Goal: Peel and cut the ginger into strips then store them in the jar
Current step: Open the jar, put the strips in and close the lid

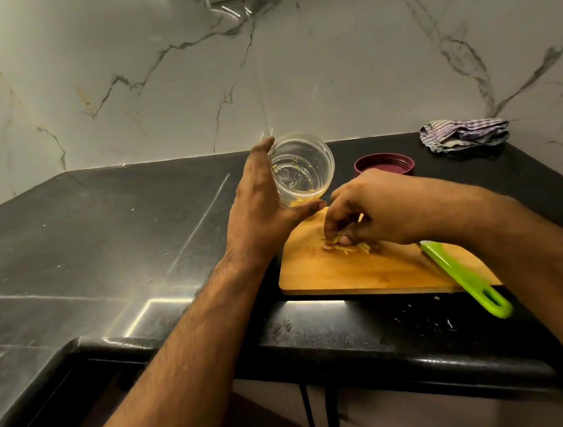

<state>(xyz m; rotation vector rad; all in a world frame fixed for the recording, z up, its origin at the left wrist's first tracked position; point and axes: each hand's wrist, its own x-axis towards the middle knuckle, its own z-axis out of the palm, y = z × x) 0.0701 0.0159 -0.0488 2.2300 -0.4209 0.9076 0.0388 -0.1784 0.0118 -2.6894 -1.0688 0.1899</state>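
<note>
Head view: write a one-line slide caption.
Left hand tilts the clear jar while right hand gathers ginger strips from the cutting board.

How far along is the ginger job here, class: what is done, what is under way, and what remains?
Done: the ginger strips lie cut on the cutting board, the green-handled tool is set down, and a few strips already show in the jar. Under way: the left hand holds the jar tilted while the right hand gathers strips. Left: moving the rest in and fitting the maroon lid.
</note>
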